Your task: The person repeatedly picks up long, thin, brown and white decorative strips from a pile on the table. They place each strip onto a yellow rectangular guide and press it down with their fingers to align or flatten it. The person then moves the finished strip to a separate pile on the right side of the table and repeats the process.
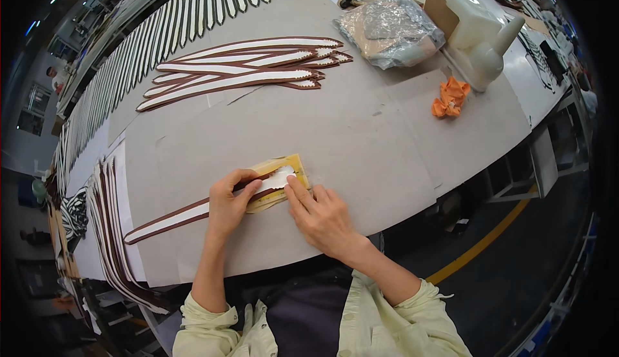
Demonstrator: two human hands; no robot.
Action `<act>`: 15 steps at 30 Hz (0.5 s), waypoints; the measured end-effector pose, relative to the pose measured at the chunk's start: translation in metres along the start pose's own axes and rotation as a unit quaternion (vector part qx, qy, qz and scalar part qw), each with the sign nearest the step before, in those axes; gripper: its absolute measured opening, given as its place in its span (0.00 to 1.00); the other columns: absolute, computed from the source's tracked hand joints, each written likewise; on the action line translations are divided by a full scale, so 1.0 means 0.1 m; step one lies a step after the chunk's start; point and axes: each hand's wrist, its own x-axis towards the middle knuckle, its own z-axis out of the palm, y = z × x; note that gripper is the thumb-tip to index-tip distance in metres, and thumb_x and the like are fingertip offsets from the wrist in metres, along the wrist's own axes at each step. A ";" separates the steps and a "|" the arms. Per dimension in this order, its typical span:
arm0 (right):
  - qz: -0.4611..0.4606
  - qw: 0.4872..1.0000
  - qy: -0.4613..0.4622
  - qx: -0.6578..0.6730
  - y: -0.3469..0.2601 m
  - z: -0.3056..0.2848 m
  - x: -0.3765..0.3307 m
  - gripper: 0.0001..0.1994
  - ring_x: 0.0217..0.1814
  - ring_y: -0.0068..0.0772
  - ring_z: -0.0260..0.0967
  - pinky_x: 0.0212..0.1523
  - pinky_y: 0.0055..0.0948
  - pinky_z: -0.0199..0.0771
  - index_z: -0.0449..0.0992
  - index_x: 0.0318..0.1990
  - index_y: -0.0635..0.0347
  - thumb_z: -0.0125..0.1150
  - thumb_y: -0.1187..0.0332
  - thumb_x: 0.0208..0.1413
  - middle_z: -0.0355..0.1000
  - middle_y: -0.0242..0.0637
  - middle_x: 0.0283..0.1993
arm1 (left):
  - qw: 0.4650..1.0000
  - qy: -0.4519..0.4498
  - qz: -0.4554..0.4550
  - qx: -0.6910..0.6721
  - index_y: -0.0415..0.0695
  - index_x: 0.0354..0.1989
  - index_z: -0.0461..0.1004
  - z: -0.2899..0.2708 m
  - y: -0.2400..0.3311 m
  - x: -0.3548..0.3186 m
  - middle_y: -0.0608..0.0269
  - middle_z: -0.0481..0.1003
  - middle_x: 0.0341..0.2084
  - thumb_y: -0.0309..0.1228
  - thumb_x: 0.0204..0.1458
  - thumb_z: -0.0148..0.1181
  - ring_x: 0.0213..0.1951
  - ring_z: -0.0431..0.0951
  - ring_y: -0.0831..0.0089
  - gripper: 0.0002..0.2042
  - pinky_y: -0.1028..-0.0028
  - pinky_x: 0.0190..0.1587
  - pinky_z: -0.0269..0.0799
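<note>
A long brown-edged strip with a white middle (174,220) lies slantwise near the table's front edge. My left hand (230,202) pinches it between thumb and fingers close to its wider end. That end rests over a yellow pad (297,163) of layered sheets. My right hand (322,220) has its fingers bent together, the index fingertip pressing the jagged white tip of the strip. The right thumb is mostly hidden.
Similar brown-and-white strips (238,76) lie heaped farther back; more (111,228) droop over the left front edge. Dark-edged white strips (193,12) fan along the far side. At right are a plastic bag (390,31), a whitish jug (474,25) and a crumpled orange cloth (451,98).
</note>
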 end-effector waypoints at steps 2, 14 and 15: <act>-0.001 1.000 -0.004 0.000 0.00 -0.01 0.01 0.26 0.44 0.42 0.71 0.40 0.34 0.72 0.76 0.58 0.75 0.62 0.74 0.49 0.70 0.56 0.67 | 1.000 -0.007 -0.015 -0.010 0.34 0.42 0.81 -0.01 0.03 0.01 0.63 0.83 0.34 0.25 0.59 0.68 0.38 0.80 0.78 0.07 0.75 0.46 0.76; 0.010 0.999 -0.014 -0.036 -0.04 0.02 0.02 0.28 0.44 0.40 0.70 0.41 0.33 0.69 0.73 0.60 0.76 0.62 0.72 0.50 0.70 0.58 0.67 | 0.996 -0.032 0.045 0.067 0.37 0.46 0.81 -0.08 0.06 0.02 0.54 0.84 0.40 0.27 0.57 0.70 0.41 0.85 0.65 0.11 0.69 0.47 0.79; 0.012 0.999 -0.012 -0.043 -0.05 0.02 0.03 0.28 0.43 0.40 0.70 0.41 0.33 0.69 0.73 0.60 0.76 0.62 0.72 0.50 0.70 0.58 0.66 | 0.991 -0.053 0.081 0.094 0.38 0.48 0.80 -0.10 0.10 0.03 0.54 0.84 0.40 0.29 0.56 0.71 0.41 0.85 0.63 0.13 0.68 0.46 0.79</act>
